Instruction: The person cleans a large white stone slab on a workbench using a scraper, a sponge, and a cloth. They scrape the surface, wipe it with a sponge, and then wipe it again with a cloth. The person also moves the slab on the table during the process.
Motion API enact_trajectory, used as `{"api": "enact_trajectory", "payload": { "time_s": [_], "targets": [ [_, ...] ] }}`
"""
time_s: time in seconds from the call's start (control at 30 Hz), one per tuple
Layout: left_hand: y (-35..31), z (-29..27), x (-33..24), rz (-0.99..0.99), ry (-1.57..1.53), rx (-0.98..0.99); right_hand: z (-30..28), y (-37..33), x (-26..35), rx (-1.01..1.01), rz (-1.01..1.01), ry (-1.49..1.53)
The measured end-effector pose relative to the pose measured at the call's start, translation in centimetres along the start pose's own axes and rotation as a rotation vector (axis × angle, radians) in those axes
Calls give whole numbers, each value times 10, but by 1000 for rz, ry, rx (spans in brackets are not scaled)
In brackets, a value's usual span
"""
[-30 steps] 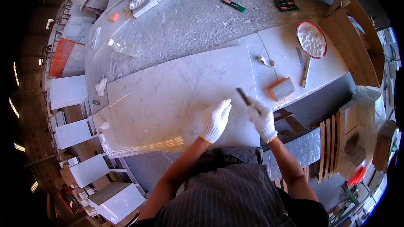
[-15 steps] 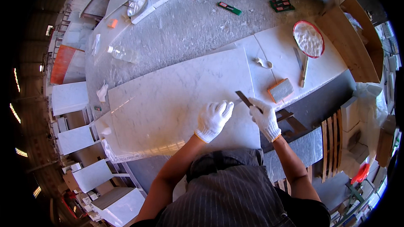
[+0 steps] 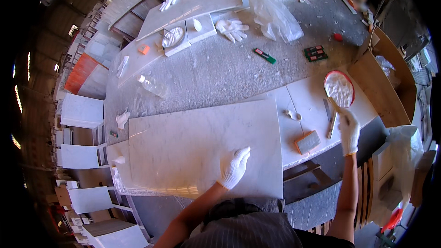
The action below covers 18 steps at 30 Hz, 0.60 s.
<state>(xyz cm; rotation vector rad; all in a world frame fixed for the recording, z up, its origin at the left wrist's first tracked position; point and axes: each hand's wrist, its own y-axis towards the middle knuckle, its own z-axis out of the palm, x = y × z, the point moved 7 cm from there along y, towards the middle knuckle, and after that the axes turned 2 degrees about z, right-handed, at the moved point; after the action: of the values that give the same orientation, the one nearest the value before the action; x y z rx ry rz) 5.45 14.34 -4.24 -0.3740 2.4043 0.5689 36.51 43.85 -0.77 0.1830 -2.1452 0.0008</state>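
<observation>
A pale, grey-veined marble slab [image 3: 183, 142] lies on the workbench in front of me. Over its right part is my left hand [image 3: 235, 167] in a white knit glove, its fingers drawn together; whether anything is in them is hidden. My right hand [image 3: 350, 133], gloved too, stretches out to the right and grips a flat scraper [image 3: 337, 105]. The scraper's far end is at the near edge of a red-rimmed bowl [image 3: 339, 88] of white paste. Just left of that hand, a narrow strip [image 3: 332, 125] and a thin grey blade [image 3: 327, 109] lie on the white slabs.
An orange-and-grey block [image 3: 307, 142] and a small white spoon-like piece [image 3: 292, 115] rest nearby. Farther off are a clear bottle [image 3: 151, 86], a plastic bag [image 3: 275, 16] and a spare glove [image 3: 232, 29]. A cardboard box [image 3: 383, 78] stands right. Another person's gloved hands [image 3: 169, 1] touch a far slab.
My right hand has moved from beside the left hand out to the right and forward, carrying the scraper to the bowl. The view has tilted up, bringing another person's hands into sight.
</observation>
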Motion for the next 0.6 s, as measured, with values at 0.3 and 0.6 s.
{"api": "enact_trajectory", "payload": {
  "time_s": [0.3, 0.6],
  "targets": [
    [-54, 37, 17, -531, -490, 195, -23, 88, -37, -169, -198, -585],
    [-58, 29, 36, -923, -828, 154, -4, 80, -22, -83, -31, -778]
  ]
}}
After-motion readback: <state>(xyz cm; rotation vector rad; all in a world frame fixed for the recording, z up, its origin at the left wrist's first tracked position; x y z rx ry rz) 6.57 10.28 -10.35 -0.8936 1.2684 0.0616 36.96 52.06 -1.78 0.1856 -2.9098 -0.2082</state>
